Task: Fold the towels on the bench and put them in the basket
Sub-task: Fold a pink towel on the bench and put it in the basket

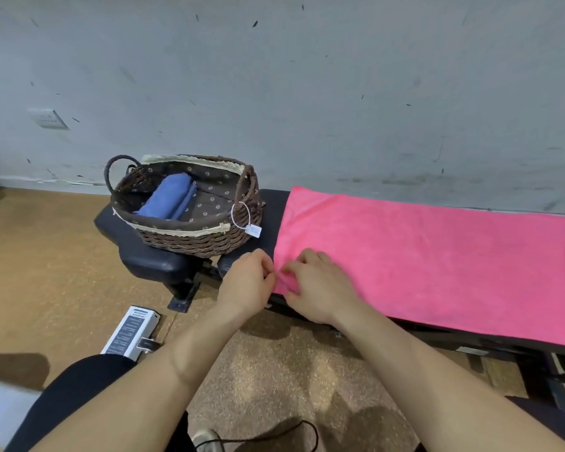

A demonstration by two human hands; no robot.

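Two hands meet at the near left corner of the pink towel (421, 262), and both are yours: your left hand (247, 282) pinches the very edge of the cloth between thumb and fingertips, and your right hand (317, 288) lies on the towel just beside it, fingers curled down onto the same corner. That towel is a bright, fuzzy pink, spread flat in one layer along the black bench (150, 259), with its near edge hanging slightly over the bench's front edge and its right end running out of view. At the bench's left end sits the dark wicker basket (193, 239), lined with flowered brown cloth, a paper tag on its handle. A folded blue towel (170, 197) lies inside it, towards the left.
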